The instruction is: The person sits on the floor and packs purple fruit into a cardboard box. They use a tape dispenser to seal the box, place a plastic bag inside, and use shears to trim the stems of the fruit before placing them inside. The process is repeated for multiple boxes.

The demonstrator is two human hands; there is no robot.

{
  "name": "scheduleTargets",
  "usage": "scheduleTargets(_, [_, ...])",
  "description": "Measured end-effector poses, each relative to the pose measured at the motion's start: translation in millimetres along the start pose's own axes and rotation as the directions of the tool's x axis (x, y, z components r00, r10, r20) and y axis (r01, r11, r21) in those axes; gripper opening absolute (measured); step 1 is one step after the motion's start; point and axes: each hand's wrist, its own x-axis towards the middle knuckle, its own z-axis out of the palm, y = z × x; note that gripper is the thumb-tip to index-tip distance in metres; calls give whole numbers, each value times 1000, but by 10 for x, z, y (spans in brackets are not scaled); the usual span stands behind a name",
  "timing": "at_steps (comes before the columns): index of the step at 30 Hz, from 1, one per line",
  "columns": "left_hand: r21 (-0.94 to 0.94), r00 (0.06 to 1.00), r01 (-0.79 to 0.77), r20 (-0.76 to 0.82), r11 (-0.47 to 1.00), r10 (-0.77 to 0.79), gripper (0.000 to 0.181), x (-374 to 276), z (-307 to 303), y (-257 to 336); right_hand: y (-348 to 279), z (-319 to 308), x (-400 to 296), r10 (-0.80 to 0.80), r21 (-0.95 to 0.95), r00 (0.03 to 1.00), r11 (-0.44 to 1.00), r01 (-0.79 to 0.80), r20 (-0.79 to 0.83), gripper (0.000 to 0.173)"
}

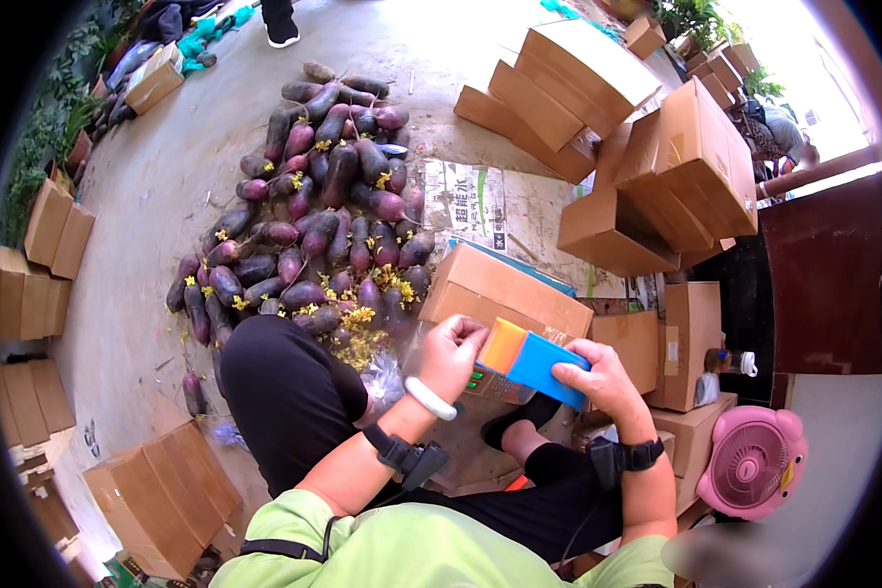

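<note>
My right hand (599,371) grips the blue end of a blue-and-orange plastic hand tool (536,360), which looks like a tape dispenser. At its orange end, the fingers of my left hand (452,353) are pinched together against the edge; any film between them is too fine to make out. The tool is over the near side of a closed cardboard box (511,283), whose top flaps meet. Shiny clear tape shows near the box's right corner. Printed marks on its near side are partly hidden by my hands and the tool.
A large heap of dark purple radishes (338,176) with yellowed leaves lies ahead to the left. Empty cardboard boxes (632,220) stand ahead right, beside a flattened printed carton (463,198). A pink fan (753,463) is at right. Other people are partly visible farther off.
</note>
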Motion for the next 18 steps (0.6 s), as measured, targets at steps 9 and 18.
scheduleTargets(9, [229, 881, -129, -421, 965, 217, 7, 881, -881, 41, -362, -264, 452, 36, -40, 999, 999, -35, 2, 38])
scheduleTargets(18, [432, 855, -119, -413, 894, 313, 9, 1204, -1190, -307, -284, -182, 851, 56, -273, 997, 960, -66, -46, 44])
